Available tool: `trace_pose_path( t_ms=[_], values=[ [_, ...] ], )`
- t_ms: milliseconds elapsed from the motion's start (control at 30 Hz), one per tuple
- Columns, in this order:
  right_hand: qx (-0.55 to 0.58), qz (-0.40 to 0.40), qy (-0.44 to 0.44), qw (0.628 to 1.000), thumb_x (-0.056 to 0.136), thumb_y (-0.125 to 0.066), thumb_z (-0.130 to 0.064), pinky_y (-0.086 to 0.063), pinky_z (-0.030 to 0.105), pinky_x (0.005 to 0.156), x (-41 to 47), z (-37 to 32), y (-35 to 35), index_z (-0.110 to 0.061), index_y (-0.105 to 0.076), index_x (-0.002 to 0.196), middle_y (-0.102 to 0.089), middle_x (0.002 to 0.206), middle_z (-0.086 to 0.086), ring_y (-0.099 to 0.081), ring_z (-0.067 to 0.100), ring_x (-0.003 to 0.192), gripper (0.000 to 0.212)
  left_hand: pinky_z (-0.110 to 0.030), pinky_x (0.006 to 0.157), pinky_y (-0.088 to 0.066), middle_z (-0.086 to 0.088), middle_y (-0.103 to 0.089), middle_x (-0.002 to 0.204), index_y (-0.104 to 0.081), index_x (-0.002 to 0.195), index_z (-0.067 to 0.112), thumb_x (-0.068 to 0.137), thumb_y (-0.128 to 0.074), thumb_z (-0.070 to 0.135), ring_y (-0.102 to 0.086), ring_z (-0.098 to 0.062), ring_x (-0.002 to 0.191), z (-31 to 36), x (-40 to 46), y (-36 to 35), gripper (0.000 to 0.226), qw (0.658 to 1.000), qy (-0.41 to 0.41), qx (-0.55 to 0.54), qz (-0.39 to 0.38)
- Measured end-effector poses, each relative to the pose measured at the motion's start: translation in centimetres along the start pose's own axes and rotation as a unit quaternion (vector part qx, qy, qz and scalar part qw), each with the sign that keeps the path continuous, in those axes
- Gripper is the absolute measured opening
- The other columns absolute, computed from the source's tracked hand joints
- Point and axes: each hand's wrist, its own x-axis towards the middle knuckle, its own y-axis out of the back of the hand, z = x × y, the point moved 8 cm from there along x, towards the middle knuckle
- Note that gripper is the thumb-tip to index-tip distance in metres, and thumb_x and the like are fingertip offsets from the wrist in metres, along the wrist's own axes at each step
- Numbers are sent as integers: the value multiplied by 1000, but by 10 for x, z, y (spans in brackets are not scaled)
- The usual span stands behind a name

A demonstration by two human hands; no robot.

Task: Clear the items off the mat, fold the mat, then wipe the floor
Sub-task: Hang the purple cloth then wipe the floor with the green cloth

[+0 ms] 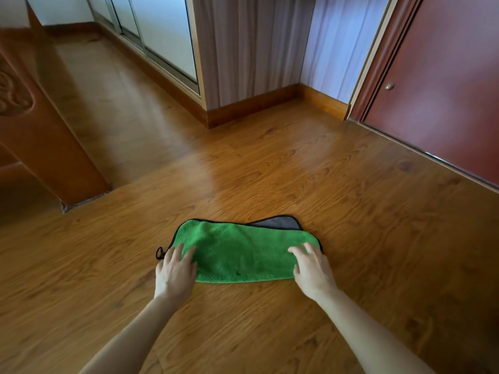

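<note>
A green microfibre cloth with a black hem lies folded on the wooden floor, its grey underside showing at the far right corner. A small black loop sticks out at its left end. My left hand rests flat on the cloth's left end, fingers spread. My right hand presses flat on the right end, fingers apart. Neither hand grips the cloth. No mat or other items are in view.
A carved wooden furniture panel stands at the left. Sliding glass doors and a striped wall corner lie ahead, with a red-brown door at the right. Bare floor surrounds the cloth.
</note>
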Motion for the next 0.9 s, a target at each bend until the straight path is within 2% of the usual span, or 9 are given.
trace_pose_path(
  t_ms=[100,233,300,367,400,467,600,700,900],
  values=[
    [5,-70,33,997,96,-46,-18,-22,41,115,-3,-23,-29,-33,-26,145,-16,156,7,-20,27,142,55,-56,113,-9,-6,12,157,1,149,35,100,-22,43,9,-31,144,14,-1,-33,55,995,-12,27,-91],
    [-6,-159,56,986,100,-35,-32,-4,59,112,0,-45,-55,-42,-9,147,11,157,6,4,42,142,54,-64,108,-13,-4,29,152,19,143,40,90,-1,59,15,-43,140,26,-3,-62,59,989,-38,77,-122],
    [-9,-190,44,981,101,-29,-38,-1,64,109,2,-46,-67,-43,-6,146,16,156,5,11,46,140,51,-69,97,-28,-9,7,156,4,146,39,83,11,61,-7,-52,138,30,-4,-62,67,986,-46,106,-117],
    [-16,-198,37,979,101,-25,-39,0,67,107,4,-44,-75,-44,-5,146,18,156,4,17,47,138,50,-70,73,-43,-14,-39,146,-31,142,35,93,0,53,-42,-54,121,24,0,-72,61,983,-27,119,-139],
    [-19,-195,36,980,101,-25,-38,1,67,107,7,-43,-78,-45,-5,146,18,156,4,18,47,138,49,-69,68,-45,-14,-48,139,-38,139,34,95,-6,50,-48,-53,115,22,5,-77,56,983,-25,126,-133],
    [-23,-181,38,982,102,-24,-36,1,68,106,15,-42,-79,-46,-5,145,18,156,3,19,47,138,49,-71,77,-41,-13,-40,146,-31,142,36,91,-10,51,-39,-53,124,27,9,-73,58,982,-23,107,-151],
    [-32,-160,40,986,102,-26,-32,1,69,106,40,-41,-77,-46,-6,146,17,157,3,18,48,137,50,-65,106,-15,-5,17,156,17,142,44,92,-1,53,13,-45,140,41,33,-67,54,989,-45,102,-92],
    [-40,-165,39,985,101,-28,-31,0,69,106,62,-39,-76,-47,-7,145,16,157,3,18,48,137,52,-64,108,-13,-3,22,155,18,142,45,98,-13,48,17,-44,139,49,58,-60,54,984,-56,126,-115],
    [-35,-178,45,982,100,-31,-30,2,69,106,111,-38,-71,-48,-13,144,15,157,1,17,47,138,51,-64,108,-14,-1,23,155,20,140,48,97,-13,51,16,-44,139,55,102,-55,55,976,-87,153,-125]
  ],
)
